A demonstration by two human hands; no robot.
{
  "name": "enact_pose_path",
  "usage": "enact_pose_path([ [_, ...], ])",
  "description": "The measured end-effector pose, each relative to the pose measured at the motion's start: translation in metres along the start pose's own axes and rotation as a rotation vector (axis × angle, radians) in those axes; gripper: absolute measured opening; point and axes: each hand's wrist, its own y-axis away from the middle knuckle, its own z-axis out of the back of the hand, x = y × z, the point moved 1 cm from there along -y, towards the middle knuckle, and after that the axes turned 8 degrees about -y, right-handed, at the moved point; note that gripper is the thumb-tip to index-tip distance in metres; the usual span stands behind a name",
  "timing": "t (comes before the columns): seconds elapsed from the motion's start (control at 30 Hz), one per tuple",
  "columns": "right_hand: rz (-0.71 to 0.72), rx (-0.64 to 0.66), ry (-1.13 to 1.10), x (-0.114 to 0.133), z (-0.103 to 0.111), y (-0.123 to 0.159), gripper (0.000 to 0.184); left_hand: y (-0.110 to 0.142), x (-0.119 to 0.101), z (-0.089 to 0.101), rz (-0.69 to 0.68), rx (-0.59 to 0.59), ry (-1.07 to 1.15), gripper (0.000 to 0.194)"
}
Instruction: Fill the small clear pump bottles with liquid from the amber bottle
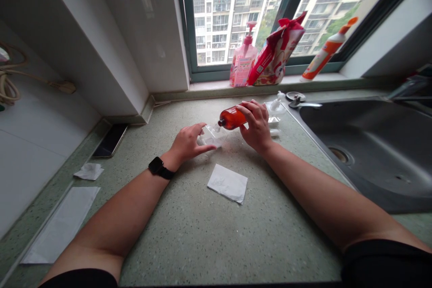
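Observation:
My left hand (187,143) grips a small clear plastic bottle (211,137) lying tilted on its side on the speckled green countertop (189,234). My right hand (256,126) holds an amber bottle of orange liquid (232,118) tilted, with its narrow neck pointing left at the clear bottle's top. The neck and the clear bottle's opening look very close, but I cannot tell whether they touch. A folded white paper (227,183) lies on the counter just below my hands.
Small clear and white pump parts (275,112) stand right of my right hand, before a stainless steel sink (367,153). A pink pump bottle (243,56), red-and-white pouch (276,51) and orange-and-white bottle (329,49) stand on the windowsill. A phone (111,140) and white papers (62,225) lie left.

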Motion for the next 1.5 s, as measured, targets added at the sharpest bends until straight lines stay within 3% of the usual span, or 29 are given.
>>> enact_pose_path([
  [1.3,-0.011,0.018,-0.013,-0.0023,0.0034,-0.0026,0.072,-0.0001,-0.0021,0.0008,-0.012,-0.008,0.02,0.077],
  [1.5,0.052,-0.016,0.003,-0.001,0.0076,-0.0036,0.071,0.0002,-0.0001,-0.0015,-0.023,-0.017,0.012,0.077],
])
